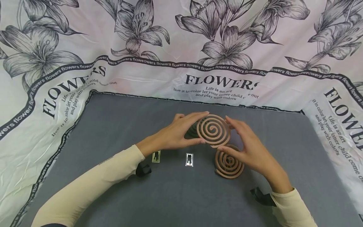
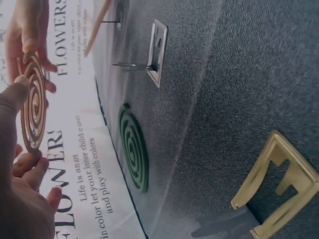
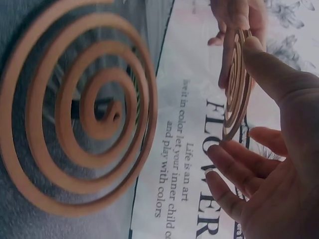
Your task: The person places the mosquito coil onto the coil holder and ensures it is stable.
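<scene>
A brown mosquito coil (image 1: 213, 128) is held up by both hands. My left hand (image 1: 180, 134) grips its left edge, thumb below and fingers above. At its right edge my right hand (image 1: 252, 151) pinches it between thumb and fingertips. The left wrist view shows the coil (image 2: 35, 104) nearly edge-on, raised over the table. A second brown coil (image 1: 229, 160) sits below the right hand; in the right wrist view this coil (image 3: 89, 107) is tilted, with a dark metal piece behind its centre. Partly hidden behind the left hand, a green coil (image 2: 133, 149) lies on the cloth.
A gold metal coil stand (image 2: 295, 158) lies under the left forearm, its cut-out prongs showing. A silver stand (image 1: 191, 160) lies to its right, with prongs bent up. White flower-printed fabric (image 1: 158, 77) borders the grey tabletop (image 1: 170, 195) at the back and sides.
</scene>
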Action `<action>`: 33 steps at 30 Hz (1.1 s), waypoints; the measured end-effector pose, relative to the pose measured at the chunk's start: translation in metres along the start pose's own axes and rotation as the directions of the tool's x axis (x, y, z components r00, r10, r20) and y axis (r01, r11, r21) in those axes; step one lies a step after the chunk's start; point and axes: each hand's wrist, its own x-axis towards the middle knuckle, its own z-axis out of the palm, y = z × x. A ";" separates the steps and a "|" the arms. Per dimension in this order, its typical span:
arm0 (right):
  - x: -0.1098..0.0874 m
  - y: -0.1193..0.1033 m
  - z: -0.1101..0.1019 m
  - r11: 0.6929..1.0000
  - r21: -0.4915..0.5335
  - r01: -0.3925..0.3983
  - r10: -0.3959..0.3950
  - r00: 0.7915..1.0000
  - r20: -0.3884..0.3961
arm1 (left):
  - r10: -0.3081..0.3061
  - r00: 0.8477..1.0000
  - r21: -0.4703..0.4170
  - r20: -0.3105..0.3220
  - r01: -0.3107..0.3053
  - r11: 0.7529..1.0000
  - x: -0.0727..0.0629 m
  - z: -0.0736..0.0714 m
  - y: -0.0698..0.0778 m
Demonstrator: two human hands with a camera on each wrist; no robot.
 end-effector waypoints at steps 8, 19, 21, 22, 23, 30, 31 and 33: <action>-0.007 -0.011 0.009 1.000 -0.006 0.008 -0.008 1.000 -0.017 | -0.006 1.000 -0.020 0.001 0.006 1.000 -0.015 -0.006 0.003; -0.010 -0.017 0.024 0.998 0.046 0.033 -0.033 0.999 -0.002 | 0.013 1.000 -0.090 0.003 -0.013 0.996 -0.031 -0.009 0.000; -0.010 -0.018 0.025 0.998 0.054 0.031 -0.031 1.000 0.004 | -0.012 1.000 -0.090 0.000 0.012 0.996 -0.034 -0.011 0.000; -0.010 -0.019 0.026 0.998 0.061 0.031 -0.032 0.999 0.005 | -0.025 1.000 -0.090 -0.003 0.025 0.996 -0.035 -0.011 0.000; -0.010 -0.019 0.026 0.997 0.066 0.032 -0.032 0.999 0.007 | -0.037 0.999 -0.090 -0.006 0.036 0.995 -0.037 -0.012 0.000; -0.012 -0.022 0.029 0.996 0.083 0.032 -0.033 0.999 0.005 | -0.054 0.998 -0.117 -0.031 0.050 0.992 -0.049 -0.014 0.002; -0.012 -0.022 0.030 0.996 0.087 0.030 -0.031 1.000 0.005 | -0.049 0.998 -0.124 -0.033 0.045 0.991 -0.050 -0.014 0.002; -0.012 -0.023 0.031 0.996 0.089 0.031 -0.031 1.000 0.001 | -0.040 0.999 -0.132 -0.035 0.035 0.991 -0.053 -0.015 0.002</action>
